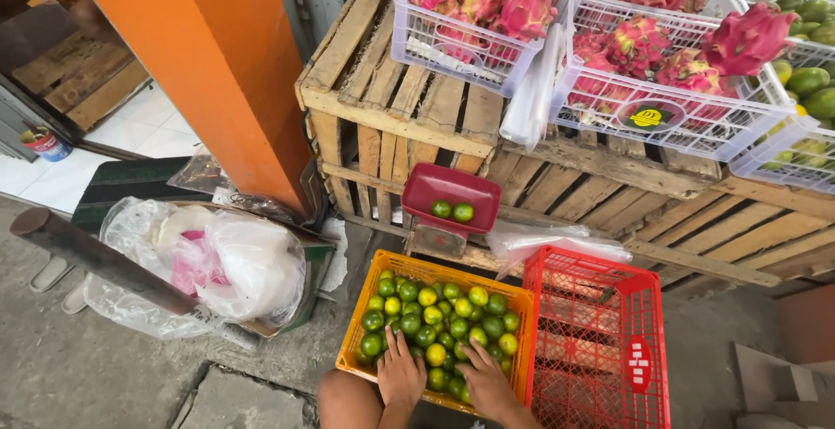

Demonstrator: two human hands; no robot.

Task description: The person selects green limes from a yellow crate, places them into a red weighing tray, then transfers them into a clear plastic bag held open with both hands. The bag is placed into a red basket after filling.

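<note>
From the head camera, both hands reach down into an orange crate [355, 342] of green and yellow limes [435, 316] that sits on the ground at the near middle of the scene. The left hand [400, 375] lies palm down on the fruit at the crate's near edge, fingers spread and fairly flat, closed around nothing. The right hand [487, 383], just to its right, also rests on the limes with the fingers loosely curved over them; whether it grips one I cannot tell. A bare knee [346, 398] shows just left of the left wrist.

Touching the crate's right side lies a red plastic crate [600, 342]. Just beyond the limes, a small scale carries a dark red tray [450, 187] with two green limes in it. Behind that stands a wooden pallet stand [391, 107] bearing white baskets [452, 42] of pink dragon fruit [522, 11]. An orange pillar [217, 63] rises at the far left, with plastic bags [235, 264] at its foot.
</note>
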